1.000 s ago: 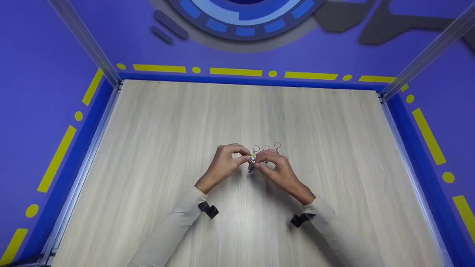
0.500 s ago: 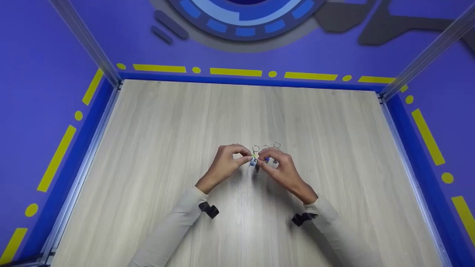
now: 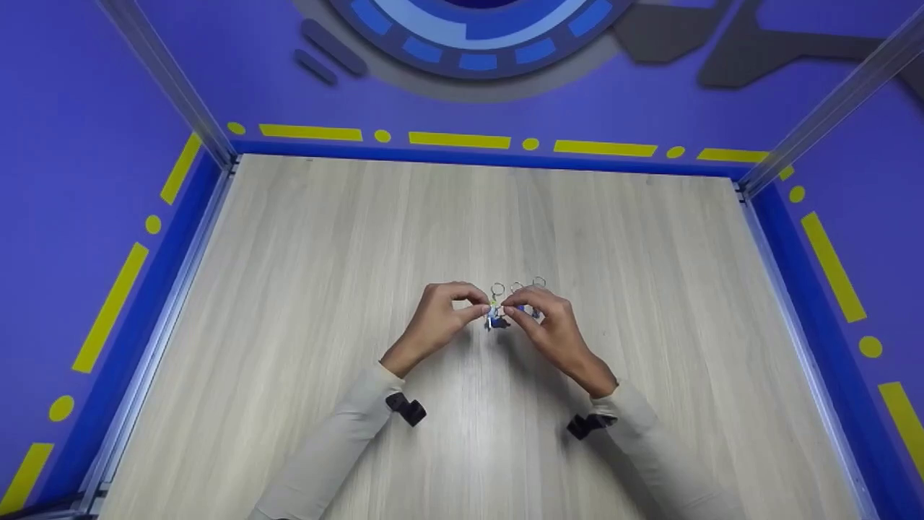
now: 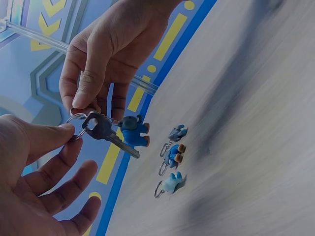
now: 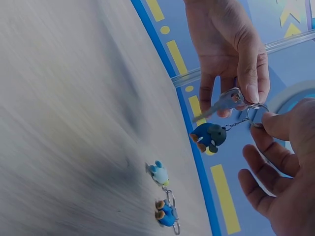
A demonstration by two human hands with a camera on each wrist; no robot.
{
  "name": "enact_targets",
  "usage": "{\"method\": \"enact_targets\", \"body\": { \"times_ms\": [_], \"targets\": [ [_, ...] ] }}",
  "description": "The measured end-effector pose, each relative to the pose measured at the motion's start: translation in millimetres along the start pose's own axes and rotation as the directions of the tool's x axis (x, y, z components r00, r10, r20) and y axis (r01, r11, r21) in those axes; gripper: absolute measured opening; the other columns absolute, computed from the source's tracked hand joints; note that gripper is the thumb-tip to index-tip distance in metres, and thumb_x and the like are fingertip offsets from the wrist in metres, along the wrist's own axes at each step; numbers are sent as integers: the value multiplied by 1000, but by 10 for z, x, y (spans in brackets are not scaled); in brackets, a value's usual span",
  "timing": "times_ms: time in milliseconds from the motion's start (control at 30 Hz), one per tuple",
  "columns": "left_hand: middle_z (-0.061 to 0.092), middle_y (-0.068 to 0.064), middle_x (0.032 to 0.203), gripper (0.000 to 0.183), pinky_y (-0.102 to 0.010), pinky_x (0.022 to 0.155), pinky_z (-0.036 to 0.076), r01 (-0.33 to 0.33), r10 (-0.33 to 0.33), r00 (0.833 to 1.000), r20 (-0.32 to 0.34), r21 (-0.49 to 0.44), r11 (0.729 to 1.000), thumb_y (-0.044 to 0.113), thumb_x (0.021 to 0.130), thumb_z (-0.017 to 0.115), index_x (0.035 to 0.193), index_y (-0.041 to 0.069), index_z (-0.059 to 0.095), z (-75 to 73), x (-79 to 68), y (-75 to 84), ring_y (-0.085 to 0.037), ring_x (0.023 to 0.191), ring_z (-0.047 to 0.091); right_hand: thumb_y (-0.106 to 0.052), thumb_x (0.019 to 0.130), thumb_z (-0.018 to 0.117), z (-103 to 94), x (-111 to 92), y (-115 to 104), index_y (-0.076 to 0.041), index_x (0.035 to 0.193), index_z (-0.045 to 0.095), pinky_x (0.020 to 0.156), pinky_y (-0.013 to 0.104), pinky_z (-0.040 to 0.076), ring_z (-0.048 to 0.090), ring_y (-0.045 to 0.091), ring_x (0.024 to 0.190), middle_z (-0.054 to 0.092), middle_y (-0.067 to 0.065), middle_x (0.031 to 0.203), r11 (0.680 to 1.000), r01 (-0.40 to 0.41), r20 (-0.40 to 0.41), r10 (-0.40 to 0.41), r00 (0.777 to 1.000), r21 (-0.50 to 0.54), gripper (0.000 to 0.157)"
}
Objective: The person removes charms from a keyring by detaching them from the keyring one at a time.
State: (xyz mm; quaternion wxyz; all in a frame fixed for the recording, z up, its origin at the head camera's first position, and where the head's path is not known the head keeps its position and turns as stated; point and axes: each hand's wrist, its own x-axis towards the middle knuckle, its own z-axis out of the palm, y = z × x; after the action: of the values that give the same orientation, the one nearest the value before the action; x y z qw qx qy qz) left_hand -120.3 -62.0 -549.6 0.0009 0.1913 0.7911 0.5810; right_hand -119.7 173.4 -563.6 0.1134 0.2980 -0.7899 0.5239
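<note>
In the head view my left hand (image 3: 440, 318) and right hand (image 3: 545, 325) meet above the table, fingertips nearly together. Between them is a metal split ring (image 4: 78, 118), pinched by the thumb and finger of each hand. A key (image 4: 120, 140) hangs from it. Beside the key, on a short chain, dangles a small figure (image 5: 206, 136) with a grey head, blue body and brown feet. The left fingertips are right at the key's head in the right wrist view. The left hand's other fingers (image 4: 66, 199) spread loosely in the left wrist view.
Three more keychains lie in a row on the table beyond the hands: a grey one (image 4: 177, 133), a blue one with brown feet (image 4: 174, 154) and a pale blue one (image 4: 172, 182). Blue panels (image 3: 462, 108) with yellow marks enclose the wooden table (image 3: 361, 217).
My right hand has shifted slightly to the right, so the gap between the fingertips is a little wider. The hanging key and figure have swung and turned below the ring. The left hand has barely moved.
</note>
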Motion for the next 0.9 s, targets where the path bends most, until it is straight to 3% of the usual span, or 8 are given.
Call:
{"method": "enact_targets", "body": {
  "times_ms": [233, 533, 633, 800, 900],
  "targets": [
    [82, 1, 95, 18, -61, 101, 57, 34, -35, 999, -28, -53, 998, 0, 97, 82, 93, 18, 82, 16, -14, 26, -16, 96, 76, 1, 102, 76, 8, -35, -17, -4, 104, 80, 88, 24, 53, 73, 21, 95, 79, 10, 102, 993, -89, -18, 91, 996, 71, 7],
    [82, -5, 98, 4, -57, 102, 58, 52, -53, 999, -5, -96, 994, 3, 98, 82, 98, 6, 84, 40, -21, 88, -19, 98, 76, -1, 104, 74, 48, -56, -108, 4, 101, 76, 84, 25, 56, 71, 19, 92, 77, 11, 99, 935, -255, -39, 272, 962, 246, 6],
    [82, -6, 98, 3, -57, 101, 58, 46, -45, 999, 6, -94, 994, 3, 98, 82, 99, 5, 84, 45, -16, 99, -19, 98, 76, 1, 105, 72, 54, -63, -95, 6, 107, 74, 82, 24, 57, 71, 22, 91, 76, 15, 100, 933, -231, -41, 251, 967, 275, 5],
    [83, -4, 98, 4, -59, 101, 58, 34, -32, 999, 21, -82, 996, 4, 97, 83, 99, 7, 85, 49, -9, 109, -17, 98, 77, 9, 103, 70, 42, -53, -46, 4, 117, 79, 82, 23, 59, 74, 23, 90, 78, 18, 100, 973, -81, -45, 93, 995, 216, 18],
    [83, -2, 99, 4, -60, 101, 58, 28, -27, 999, 21, -74, 997, 4, 97, 83, 100, 7, 86, 42, -9, 116, -17, 99, 77, 14, 100, 71, 17, -42, -24, 0, 113, 83, 81, 22, 59, 74, 20, 88, 80, 14, 96, 983, -17, -47, 26, 999, 183, 23]
  ]
}}
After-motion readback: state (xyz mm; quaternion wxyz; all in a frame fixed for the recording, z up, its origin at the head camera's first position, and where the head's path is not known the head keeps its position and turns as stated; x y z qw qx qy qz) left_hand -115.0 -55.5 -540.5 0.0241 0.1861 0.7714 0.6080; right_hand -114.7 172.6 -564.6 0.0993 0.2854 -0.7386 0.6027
